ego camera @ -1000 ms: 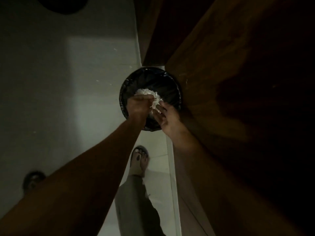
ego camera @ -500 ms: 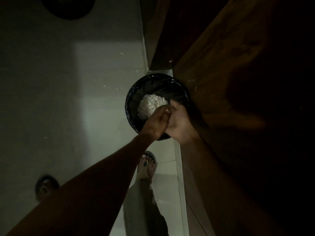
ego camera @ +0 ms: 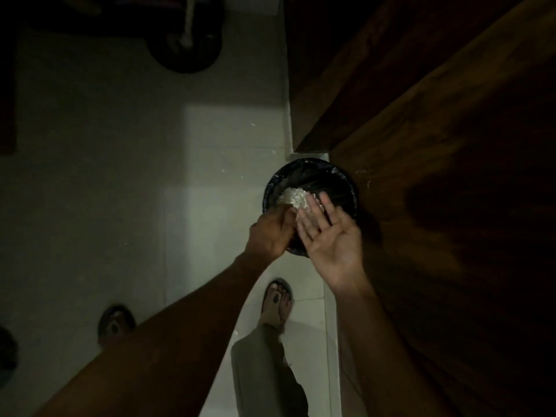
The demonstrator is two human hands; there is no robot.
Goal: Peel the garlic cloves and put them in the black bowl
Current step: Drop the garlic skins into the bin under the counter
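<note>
A round black container (ego camera: 341, 177) lined with a black bag stands on the floor against dark wooden furniture. A heap of white garlic skins (ego camera: 293, 196) lies inside it. My right hand (ego camera: 331, 239) hovers over the container's near rim, palm up with the fingers straight, and holds nothing. My left hand (ego camera: 272, 231) is beside it over the near left rim, back towards me. Its fingers curl in against the edge of the right hand, and I see nothing held in them. No garlic cloves are in view.
Dark wooden furniture (ego camera: 436, 145) fills the right side. White floor tiles (ego camera: 210, 164) spread to the left, with a few skin flecks. My sandalled foot (ego camera: 276, 299) is below the container. A second foot (ego camera: 115, 322) is at the lower left and a dark round object (ego camera: 186, 46) lies at the top.
My hands were pressed together over the container. The right hand has now turned palm up and spread flat, while the left hand stays curled beside it. The view shifted down and right.
</note>
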